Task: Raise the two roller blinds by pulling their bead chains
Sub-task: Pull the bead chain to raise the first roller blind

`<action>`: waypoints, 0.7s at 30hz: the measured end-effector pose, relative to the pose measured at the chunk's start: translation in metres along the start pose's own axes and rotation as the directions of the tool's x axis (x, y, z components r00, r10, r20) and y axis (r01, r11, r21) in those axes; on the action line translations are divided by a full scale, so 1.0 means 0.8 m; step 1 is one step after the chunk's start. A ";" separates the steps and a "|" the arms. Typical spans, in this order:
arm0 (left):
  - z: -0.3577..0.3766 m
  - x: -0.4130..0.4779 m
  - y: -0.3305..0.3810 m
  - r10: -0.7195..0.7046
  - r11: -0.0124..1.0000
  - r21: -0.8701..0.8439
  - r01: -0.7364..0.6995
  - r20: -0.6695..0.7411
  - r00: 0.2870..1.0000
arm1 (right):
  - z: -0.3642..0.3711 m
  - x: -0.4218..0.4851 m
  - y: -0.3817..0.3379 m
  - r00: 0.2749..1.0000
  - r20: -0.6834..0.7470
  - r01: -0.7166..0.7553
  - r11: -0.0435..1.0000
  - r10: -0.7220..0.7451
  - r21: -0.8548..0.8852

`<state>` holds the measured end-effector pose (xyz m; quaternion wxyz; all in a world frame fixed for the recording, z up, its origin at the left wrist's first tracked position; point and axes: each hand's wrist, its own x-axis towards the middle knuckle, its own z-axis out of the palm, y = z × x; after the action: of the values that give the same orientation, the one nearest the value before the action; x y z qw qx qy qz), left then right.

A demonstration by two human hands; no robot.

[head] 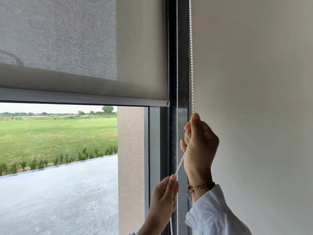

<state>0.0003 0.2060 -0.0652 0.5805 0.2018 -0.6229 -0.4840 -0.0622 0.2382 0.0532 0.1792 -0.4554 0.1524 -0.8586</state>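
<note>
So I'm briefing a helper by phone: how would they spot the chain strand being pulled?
Find the dark window frame beside the white wall. Two bead strands hang there; the right hand grips the thicker-looking bead chain along the wall edge, not the thinner strand.

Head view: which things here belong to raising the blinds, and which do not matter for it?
Belongs to the job:
- roller blind
- bottom bar
- bead chain
- right hand
- left hand

Not part of it:
- wall
- window frame
- bracelet
- lawn

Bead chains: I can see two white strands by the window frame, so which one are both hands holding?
Both the right hand and left hand hold the thicker-looking strand nearest the wall. The thinner strand beside the blind hangs free.
</note>
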 end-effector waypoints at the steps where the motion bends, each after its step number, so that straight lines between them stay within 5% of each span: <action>1: -0.001 0.000 -0.001 0.003 1.000 -0.004 -0.003 0.001 1.000 | 0.002 0.002 0.001 1.000 0.000 -0.004 1.000 0.004 -0.011; 11: -0.018 0.003 0.000 -0.040 0.999 0.037 0.040 -0.005 0.999 | 0.009 0.016 0.034 0.998 0.007 -0.054 0.980 0.057 -0.192; 16: -0.021 0.001 0.004 0.052 0.968 0.245 -0.051 -0.001 0.999 | 0.011 0.008 0.039 0.994 0.018 -0.090 0.903 0.107 -0.420; 21: -0.049 -0.008 0.015 0.100 0.962 0.271 -0.027 -0.258 0.961 | 0.009 -0.037 0.063 1.000 -0.026 -0.020 0.741 0.004 -0.671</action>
<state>0.0416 0.2023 -0.0640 0.6428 0.3213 -0.6035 -0.3456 -0.0323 0.2058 0.0141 0.0074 -0.4787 0.4559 -0.7503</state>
